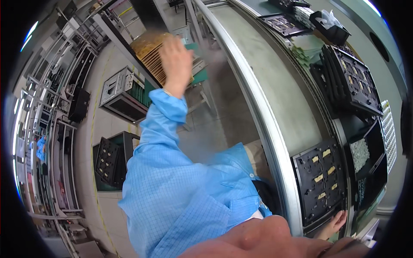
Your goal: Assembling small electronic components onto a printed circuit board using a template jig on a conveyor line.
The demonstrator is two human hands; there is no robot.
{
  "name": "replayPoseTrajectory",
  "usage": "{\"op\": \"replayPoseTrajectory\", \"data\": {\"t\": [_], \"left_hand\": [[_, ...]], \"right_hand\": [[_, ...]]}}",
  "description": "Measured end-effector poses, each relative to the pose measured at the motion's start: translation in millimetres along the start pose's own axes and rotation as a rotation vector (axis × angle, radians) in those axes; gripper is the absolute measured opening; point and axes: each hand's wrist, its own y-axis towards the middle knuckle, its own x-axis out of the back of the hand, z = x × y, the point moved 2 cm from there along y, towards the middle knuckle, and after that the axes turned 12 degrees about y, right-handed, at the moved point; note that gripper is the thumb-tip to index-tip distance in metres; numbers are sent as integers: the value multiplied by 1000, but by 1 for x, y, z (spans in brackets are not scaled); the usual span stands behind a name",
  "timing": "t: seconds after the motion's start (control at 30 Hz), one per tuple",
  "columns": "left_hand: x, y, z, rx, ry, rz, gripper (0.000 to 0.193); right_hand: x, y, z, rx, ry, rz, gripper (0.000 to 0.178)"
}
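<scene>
My left hand (175,64) reaches out over a row of thin brown boards (154,58) standing edge to edge in a dark rack. Its fingers are stretched out and slightly blurred, with the palm side hidden; it looks open and overlaps the boards, though contact is unclear. At the lower right, my right hand (337,222) rests by the near corner of a black fixture plate (309,189) that carries several small yellowish pieces. Its fingers are loosely extended, with nothing visible in them. Part of that hand is cut off by my body.
A metal rail (258,107) edges the conveyor bench (275,81). Black fixtures (350,77) stack at its far side, beside black bins (365,150) holding small clear parts. A board magazine (124,94) and a green-edged crate (114,161) with black fixtures stand on the floor at left.
</scene>
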Motion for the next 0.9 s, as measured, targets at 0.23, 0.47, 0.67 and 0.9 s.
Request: {"op": "replayPoseTrajectory", "data": {"t": [0.23,0.47,0.67,0.9], "left_hand": [[-47,11,85,113,369,46,45],[0,-24,83,-211,244,-312,24],[85,-82,20,-467,-97,-589,28],[148,-120,-90,-851,-800,-720,17]], "right_hand": [[76,90,-164,-1023,2789,182,41],[116,121,-203,-872,2921,130,32],[158,143,-228,-556,2945,30,29],[227,190,-247,-365,3929,583,44]]}}
